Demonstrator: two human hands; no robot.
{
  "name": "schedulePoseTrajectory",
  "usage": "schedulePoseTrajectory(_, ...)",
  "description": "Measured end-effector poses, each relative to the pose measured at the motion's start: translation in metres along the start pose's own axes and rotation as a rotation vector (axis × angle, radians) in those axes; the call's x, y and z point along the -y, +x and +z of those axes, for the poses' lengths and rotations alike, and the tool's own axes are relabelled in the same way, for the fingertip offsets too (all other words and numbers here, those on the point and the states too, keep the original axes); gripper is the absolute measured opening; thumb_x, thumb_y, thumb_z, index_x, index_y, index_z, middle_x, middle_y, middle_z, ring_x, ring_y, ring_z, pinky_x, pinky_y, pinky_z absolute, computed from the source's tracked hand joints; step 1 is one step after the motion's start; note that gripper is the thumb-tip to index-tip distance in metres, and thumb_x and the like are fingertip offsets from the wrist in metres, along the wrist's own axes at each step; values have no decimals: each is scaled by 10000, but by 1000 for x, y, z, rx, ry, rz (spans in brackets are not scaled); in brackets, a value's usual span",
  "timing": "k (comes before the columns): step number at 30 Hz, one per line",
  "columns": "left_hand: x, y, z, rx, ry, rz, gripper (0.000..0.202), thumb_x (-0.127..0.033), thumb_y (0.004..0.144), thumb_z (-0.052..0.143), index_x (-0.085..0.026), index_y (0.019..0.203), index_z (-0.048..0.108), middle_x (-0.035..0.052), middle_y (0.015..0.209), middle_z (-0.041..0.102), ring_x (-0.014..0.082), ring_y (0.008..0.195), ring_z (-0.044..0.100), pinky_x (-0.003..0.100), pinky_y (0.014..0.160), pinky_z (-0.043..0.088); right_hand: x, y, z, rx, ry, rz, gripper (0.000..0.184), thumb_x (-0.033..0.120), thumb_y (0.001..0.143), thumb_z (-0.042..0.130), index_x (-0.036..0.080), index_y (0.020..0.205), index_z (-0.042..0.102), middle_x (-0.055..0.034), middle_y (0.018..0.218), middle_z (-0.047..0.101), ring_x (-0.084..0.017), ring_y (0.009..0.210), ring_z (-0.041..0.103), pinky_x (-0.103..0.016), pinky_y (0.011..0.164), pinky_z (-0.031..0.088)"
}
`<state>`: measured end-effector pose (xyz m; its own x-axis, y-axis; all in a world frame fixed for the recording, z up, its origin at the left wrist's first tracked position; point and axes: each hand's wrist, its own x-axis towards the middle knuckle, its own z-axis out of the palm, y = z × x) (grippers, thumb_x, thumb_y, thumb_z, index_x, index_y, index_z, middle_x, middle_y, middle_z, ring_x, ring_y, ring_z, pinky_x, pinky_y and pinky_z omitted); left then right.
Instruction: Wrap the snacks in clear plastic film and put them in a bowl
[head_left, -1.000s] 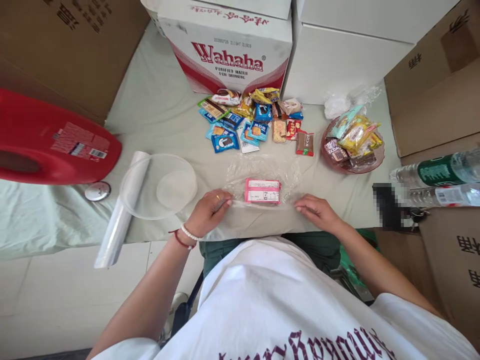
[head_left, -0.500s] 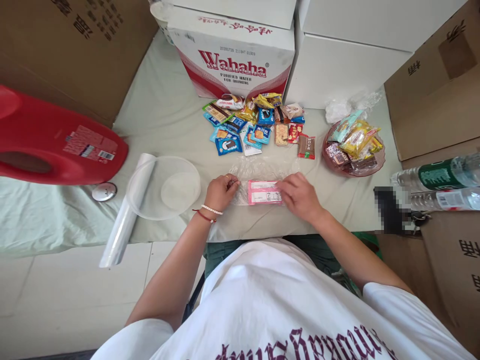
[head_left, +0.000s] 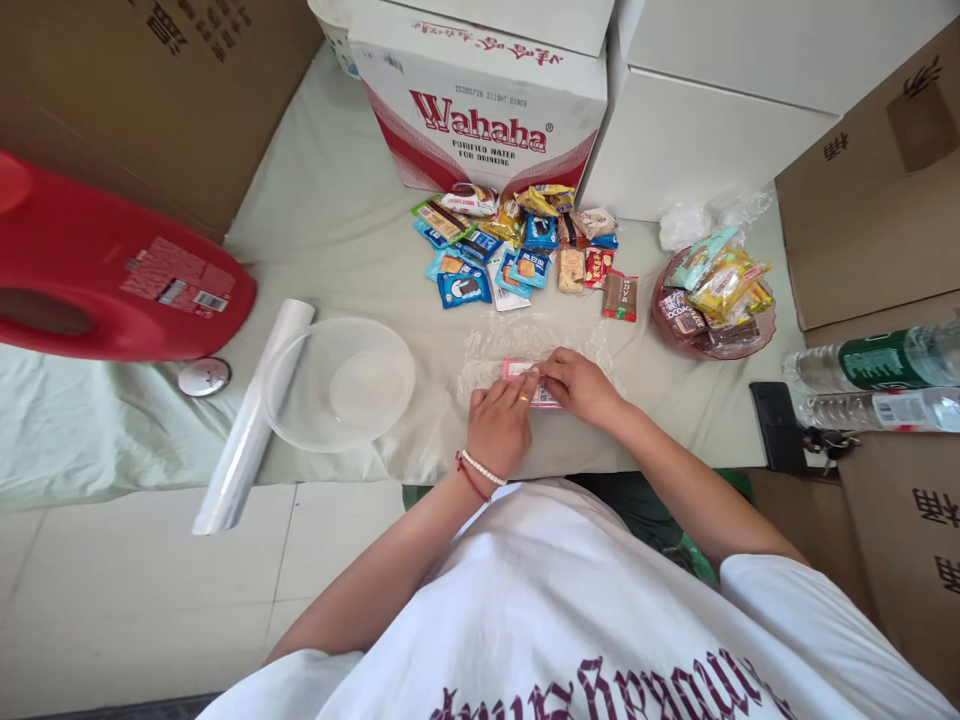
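A pink packet (head_left: 516, 367) with a white printed label lies on a sheet of clear plastic film (head_left: 486, 345) near the table's front edge. My left hand (head_left: 501, 425) reaches over the packet from the left. Its fingers are close together, with film drawn under the fingertips. My right hand (head_left: 585, 388) is closed in a pinch at the packet's right part, and its fingertips meet those of my left hand. Both hands cover much of the packet. What exactly lies between the right fingertips is partly hidden, but film surrounds them.
Several wrapped snacks (head_left: 465, 285) lie before the Wahaha carton (head_left: 480, 120). A pink bowl (head_left: 720, 350) of snacks stands right, near a phone (head_left: 778, 425) and bottles (head_left: 874, 360). Leftward are a clear lid-like dish (head_left: 300, 440), a film roll (head_left: 236, 470) and a red jug (head_left: 112, 270).
My left hand has moved right, from the film's left edge onto the packet. My right hand has shifted slightly left, and the fingertips of both hands now meet over the packet.
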<state>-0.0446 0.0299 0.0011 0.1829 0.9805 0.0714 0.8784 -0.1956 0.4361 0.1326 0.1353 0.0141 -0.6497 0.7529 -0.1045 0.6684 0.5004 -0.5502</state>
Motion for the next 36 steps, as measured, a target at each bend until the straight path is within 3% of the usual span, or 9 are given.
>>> schedulePoseTrajectory(4, 11, 17, 3, 104, 55, 19, 553, -167, 994, 346, -231, 1472, 618, 72, 1548, 594, 311, 1199, 610, 486, 900, 415, -9, 31, -24, -53, -109, 82, 371, 177, 1004, 490, 176, 1289, 729, -122, 1161, 706, -272, 1114, 618, -400, 978, 506)
schedulePoseTrajectory(9, 12, 13, 4, 96, 90, 30, 547, -176, 1015, 338, -251, 1482, 613, 62, 1548, 592, 316, 1159, 615, 486, 876, 420, -15, 75, -29, 4, -332, 185, 692, 307, 903, 706, 101, 1533, 509, -209, 1357, 641, -388, 1315, 489, -487, 1052, 445)
schedulePoseTrajectory(13, 10, 10, 7, 87, 110, 33, 542, -174, 1021, 343, -251, 1490, 604, 61, 1565, 574, 314, 1149, 617, 477, 865, 426, -8, 85, -33, 127, -279, 231, 368, 249, 914, 659, 124, 1257, 707, -133, 1010, 738, -300, 1062, 619, -351, 874, 460)
schedulePoseTrajectory(18, 13, 10, 12, 31, 93, 43, 512, -163, 1016, 397, -256, 1470, 615, 83, 1541, 599, 297, 1115, 641, 458, 842, 443, 23, 50, -44, 162, -201, 78, 268, 208, 980, 541, 165, 1124, 764, -73, 927, 702, -189, 813, 607, -276, 713, 369)
schedulePoseTrajectory(25, 51, 0, 27, -108, -383, 94, 390, -145, 954, 457, -241, 1174, 765, 88, 1225, 775, 245, 1116, 696, 432, 955, 550, 36, -20, -3, 271, -319, 4, 466, 201, 1063, 440, 288, 1504, 563, -88, 1124, 635, -193, 835, 547, -279, 649, 303)
schedulePoseTrajectory(28, 67, -7, 20, -378, -657, -59, 318, -220, 969, 484, -249, 1128, 758, 73, 1255, 758, 220, 1174, 699, 404, 1026, 553, 32, -29, 11, 243, -317, 2, 527, 137, 1044, 452, 325, 1529, 536, -76, 1114, 618, -202, 898, 527, -271, 676, 318)
schedulePoseTrajectory(31, 73, -5, 8, -641, -619, -341, 315, -351, 1016, 463, -220, 1119, 731, 97, 1195, 748, 237, 1184, 682, 449, 1086, 514, 35, -30, 16, 221, -348, -5, 604, 73, 1000, 476, 341, 1538, 535, -85, 1115, 613, -213, 908, 513, -281, 699, 344)
schedulePoseTrajectory(33, 71, 3, 3, -642, -439, -500, 381, -430, 1019, 458, -188, 1193, 694, 151, 1299, 694, 285, 1294, 610, 531, 1165, 433, 39, -29, 18, 200, -365, -12, 616, 60, 986, 483, 334, 1534, 547, -92, 1099, 610, -219, 905, 511, -291, 722, 371)
schedulePoseTrajectory(36, 66, 15, 5, -425, -222, -640, 531, -518, 871, 677, -151, 1253, 648, 234, 1535, 516, 418, 1505, 381, 664, 1225, 300, 41, -31, 20, 161, -357, -32, 622, 45, 976, 473, 314, 1530, 560, -100, 1085, 605, -227, 916, 515, -310, 775, 418)
